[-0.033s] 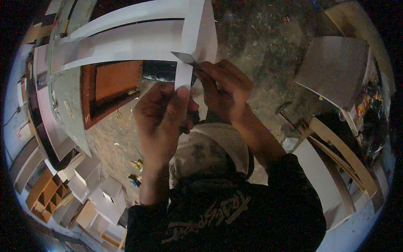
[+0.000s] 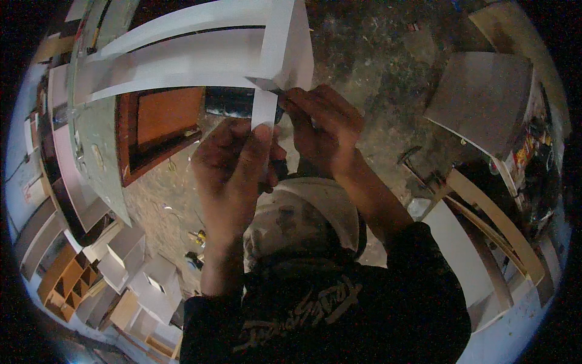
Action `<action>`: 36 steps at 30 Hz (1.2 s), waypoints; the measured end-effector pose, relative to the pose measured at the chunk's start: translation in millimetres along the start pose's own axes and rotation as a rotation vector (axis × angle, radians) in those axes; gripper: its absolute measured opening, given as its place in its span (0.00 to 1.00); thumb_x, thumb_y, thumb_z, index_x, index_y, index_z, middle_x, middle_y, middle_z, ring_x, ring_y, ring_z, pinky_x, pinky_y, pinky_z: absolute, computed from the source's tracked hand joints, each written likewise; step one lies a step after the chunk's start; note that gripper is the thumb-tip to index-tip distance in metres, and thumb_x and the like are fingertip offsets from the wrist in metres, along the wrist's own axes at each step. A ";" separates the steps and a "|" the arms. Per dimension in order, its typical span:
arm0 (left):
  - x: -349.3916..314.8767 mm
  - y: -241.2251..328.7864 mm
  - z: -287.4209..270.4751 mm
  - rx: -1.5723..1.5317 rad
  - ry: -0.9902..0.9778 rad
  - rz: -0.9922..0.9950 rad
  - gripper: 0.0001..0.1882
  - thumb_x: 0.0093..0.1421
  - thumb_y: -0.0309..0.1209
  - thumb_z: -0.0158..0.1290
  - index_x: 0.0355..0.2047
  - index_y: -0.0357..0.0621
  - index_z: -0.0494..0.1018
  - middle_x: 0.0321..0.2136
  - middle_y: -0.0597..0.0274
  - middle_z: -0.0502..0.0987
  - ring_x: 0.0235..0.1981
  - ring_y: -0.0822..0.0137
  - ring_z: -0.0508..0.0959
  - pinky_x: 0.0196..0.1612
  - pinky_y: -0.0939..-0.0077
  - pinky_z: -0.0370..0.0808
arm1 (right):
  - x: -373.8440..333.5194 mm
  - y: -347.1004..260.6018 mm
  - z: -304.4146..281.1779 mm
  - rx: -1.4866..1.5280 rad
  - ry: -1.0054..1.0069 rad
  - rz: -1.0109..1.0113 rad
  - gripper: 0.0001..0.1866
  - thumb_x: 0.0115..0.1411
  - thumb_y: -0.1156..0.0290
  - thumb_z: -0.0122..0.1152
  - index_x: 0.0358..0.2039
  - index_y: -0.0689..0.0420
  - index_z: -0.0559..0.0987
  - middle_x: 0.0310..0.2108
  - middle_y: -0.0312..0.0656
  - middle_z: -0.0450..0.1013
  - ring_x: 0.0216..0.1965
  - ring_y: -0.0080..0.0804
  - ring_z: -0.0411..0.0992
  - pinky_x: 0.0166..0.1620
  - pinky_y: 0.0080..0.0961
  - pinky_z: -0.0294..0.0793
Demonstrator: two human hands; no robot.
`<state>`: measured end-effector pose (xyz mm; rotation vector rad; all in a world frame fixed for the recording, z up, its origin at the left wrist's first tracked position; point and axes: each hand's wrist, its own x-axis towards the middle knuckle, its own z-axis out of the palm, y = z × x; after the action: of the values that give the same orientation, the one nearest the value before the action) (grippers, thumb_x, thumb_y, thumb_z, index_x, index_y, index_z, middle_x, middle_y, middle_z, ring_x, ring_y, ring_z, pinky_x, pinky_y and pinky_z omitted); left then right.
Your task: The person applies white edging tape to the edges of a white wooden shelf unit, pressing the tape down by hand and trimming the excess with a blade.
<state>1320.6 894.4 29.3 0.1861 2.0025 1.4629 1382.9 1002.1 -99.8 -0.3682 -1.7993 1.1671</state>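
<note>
A white cabinet-like piece [image 2: 182, 65] with slatted rails fills the top left and centre. From its near corner a thin white strip [image 2: 264, 110] runs down toward me. My left hand [image 2: 231, 173] is closed on the lower end of this strip, its thumb pressed along the face. Beside it, my right hand [image 2: 327, 124] grips a flat, pointed metal blade [image 2: 262, 82], which lies across the strip where it meets the corner. The blade's handle is hidden in my fingers.
An orange-brown framed panel [image 2: 167, 124] stands under the white piece, with a dark cylinder [image 2: 230, 102] beside it. A hammer [image 2: 413, 167] lies on the floor to the right, near curved boards [image 2: 494, 224] and a grey-white box [image 2: 482, 100]. Several small cabinets [image 2: 154, 285] crowd the lower left.
The blade has turned slightly in my right hand and shows less of its face. My left hand and the strip have barely shifted.
</note>
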 end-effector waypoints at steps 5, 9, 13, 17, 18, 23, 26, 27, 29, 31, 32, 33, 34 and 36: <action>-4.1 2.6 -3.0 -0.003 -0.077 -0.061 0.07 0.65 0.29 0.55 0.34 0.38 0.74 0.22 0.63 0.78 0.17 0.79 0.72 0.19 0.85 0.67 | -28.8 17.0 -2.1 -0.164 -0.285 0.046 0.12 0.49 0.74 0.66 0.36 0.54 0.81 0.30 0.44 0.77 0.30 0.44 0.76 0.34 0.39 0.77; -17.2 -3.6 -15.6 -0.024 0.014 -0.041 0.07 0.64 0.29 0.55 0.35 0.38 0.75 0.24 0.63 0.79 0.19 0.79 0.74 0.20 0.84 0.67 | -63.2 33.2 -11.8 -0.217 -0.380 0.303 0.09 0.51 0.72 0.65 0.35 0.55 0.80 0.31 0.44 0.77 0.32 0.44 0.76 0.34 0.38 0.77; -0.7 -7.0 -56.1 0.039 0.077 0.094 0.10 0.64 0.33 0.56 0.37 0.36 0.75 0.27 0.59 0.78 0.21 0.74 0.75 0.22 0.81 0.70 | -90.3 40.9 -33.1 -0.311 -0.497 0.297 0.07 0.54 0.74 0.67 0.34 0.60 0.80 0.29 0.47 0.76 0.32 0.40 0.76 0.35 0.30 0.75; 60.4 33.0 -143.8 0.131 0.307 0.334 0.10 0.64 0.31 0.55 0.41 0.36 0.75 0.32 0.62 0.79 0.27 0.74 0.77 0.31 0.81 0.74 | -106.6 48.9 -48.9 -0.432 -0.599 0.370 0.04 0.57 0.76 0.61 0.33 0.59 0.80 0.29 0.47 0.76 0.31 0.41 0.76 0.36 0.33 0.75; 75.1 48.4 -175.0 0.165 0.370 0.316 0.11 0.64 0.31 0.56 0.42 0.36 0.76 0.32 0.63 0.79 0.28 0.74 0.77 0.33 0.80 0.75 | -111.5 49.4 -42.4 -0.407 -0.603 0.410 0.04 0.57 0.78 0.61 0.33 0.59 0.80 0.30 0.47 0.76 0.31 0.41 0.76 0.36 0.33 0.75; 179.2 60.0 -356.0 0.312 0.325 0.513 0.15 0.62 0.31 0.57 0.46 0.37 0.78 0.32 0.64 0.80 0.33 0.74 0.77 0.37 0.76 0.75 | -101.0 24.5 -15.4 -0.465 -0.741 0.313 0.05 0.57 0.79 0.59 0.34 0.59 0.81 0.30 0.48 0.76 0.31 0.40 0.77 0.34 0.31 0.75; 228.1 91.5 -399.0 0.419 0.320 0.265 0.15 0.60 0.33 0.58 0.46 0.38 0.79 0.32 0.64 0.80 0.33 0.73 0.77 0.38 0.76 0.75 | -104.3 16.0 5.2 -0.458 -0.626 0.531 0.05 0.57 0.78 0.60 0.35 0.59 0.81 0.30 0.49 0.76 0.31 0.38 0.77 0.33 0.30 0.75; 242.6 97.1 -405.5 0.481 0.248 0.253 0.16 0.60 0.34 0.59 0.46 0.40 0.79 0.31 0.64 0.80 0.32 0.73 0.76 0.37 0.76 0.75 | -105.4 12.7 14.3 -0.471 -0.624 0.530 0.05 0.57 0.78 0.60 0.35 0.59 0.81 0.30 0.49 0.76 0.31 0.38 0.77 0.33 0.30 0.75; 261.2 101.2 -418.6 0.528 0.171 0.242 0.17 0.60 0.35 0.60 0.47 0.41 0.79 0.30 0.64 0.80 0.31 0.72 0.76 0.36 0.75 0.74 | -109.1 8.5 32.4 -0.495 -0.611 0.574 0.04 0.57 0.77 0.61 0.34 0.60 0.81 0.31 0.47 0.77 0.30 0.34 0.77 0.33 0.30 0.75; 277.3 101.8 -435.2 0.682 0.021 0.245 0.23 0.59 0.42 0.59 0.50 0.42 0.76 0.36 0.65 0.80 0.31 0.71 0.75 0.35 0.72 0.74 | -113.2 3.3 53.2 -0.535 -0.604 0.610 0.04 0.56 0.77 0.61 0.33 0.60 0.81 0.31 0.47 0.77 0.30 0.34 0.77 0.33 0.30 0.75; 269.9 104.0 -464.7 0.623 0.105 0.452 0.22 0.61 0.42 0.58 0.52 0.43 0.75 0.39 0.62 0.79 0.33 0.69 0.76 0.36 0.70 0.74 | -111.5 0.4 62.6 -0.552 -0.597 0.650 0.04 0.56 0.77 0.61 0.33 0.60 0.81 0.31 0.46 0.78 0.30 0.33 0.78 0.33 0.30 0.75; 262.8 106.2 -484.7 0.537 0.170 0.679 0.22 0.62 0.41 0.57 0.53 0.44 0.74 0.42 0.59 0.79 0.34 0.67 0.76 0.37 0.68 0.75 | -101.8 -2.6 70.0 -0.594 -0.577 0.643 0.04 0.56 0.77 0.61 0.33 0.60 0.81 0.31 0.46 0.78 0.30 0.33 0.78 0.33 0.30 0.75; 236.1 112.5 -504.6 0.473 0.290 0.787 0.22 0.62 0.41 0.57 0.53 0.44 0.74 0.42 0.59 0.78 0.34 0.67 0.76 0.37 0.68 0.75 | -94.5 -9.3 81.9 -0.531 -0.607 0.588 0.04 0.56 0.77 0.62 0.33 0.61 0.81 0.30 0.46 0.78 0.29 0.34 0.77 0.32 0.30 0.75; 152.0 98.7 -532.6 0.398 0.551 0.840 0.22 0.62 0.40 0.57 0.53 0.44 0.74 0.42 0.59 0.78 0.34 0.67 0.76 0.38 0.68 0.75 | -89.8 -18.4 105.1 -0.461 -0.682 0.533 0.05 0.56 0.77 0.62 0.33 0.62 0.81 0.29 0.47 0.78 0.28 0.34 0.77 0.32 0.29 0.74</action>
<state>873.7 573.6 147.1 0.9844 2.8610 1.6865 1347.6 875.0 -145.1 -0.8297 -2.6914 1.3224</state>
